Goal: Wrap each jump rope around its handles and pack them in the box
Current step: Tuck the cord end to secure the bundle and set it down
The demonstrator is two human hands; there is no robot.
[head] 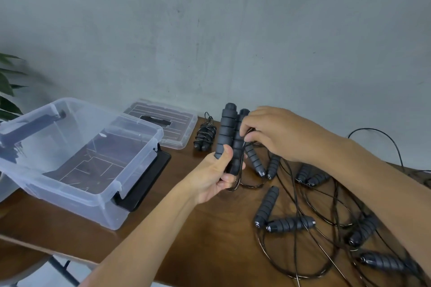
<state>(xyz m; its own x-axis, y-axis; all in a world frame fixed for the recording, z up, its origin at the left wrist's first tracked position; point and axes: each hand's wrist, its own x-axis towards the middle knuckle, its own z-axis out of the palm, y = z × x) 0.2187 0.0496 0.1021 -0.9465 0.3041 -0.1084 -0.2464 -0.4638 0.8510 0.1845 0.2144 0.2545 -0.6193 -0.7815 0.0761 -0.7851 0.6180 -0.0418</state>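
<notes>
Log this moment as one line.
left hand grips handle pair | right hand pinches rope | box empty

The two handles [229, 134] are showing ribbed, matt dark foam, and the thin cord [289, 196] is glinting like glossy coated wire. Small metal-looking collars are shining at the ends of the loose handles [289, 223]. The box [100, 196] and its lid [163, 121] are looking like clear, smooth plastic. The table [205, 240] is gleaming as brown polished wood, and the wall [210, 30] is looking matt, rough grey.
</notes>
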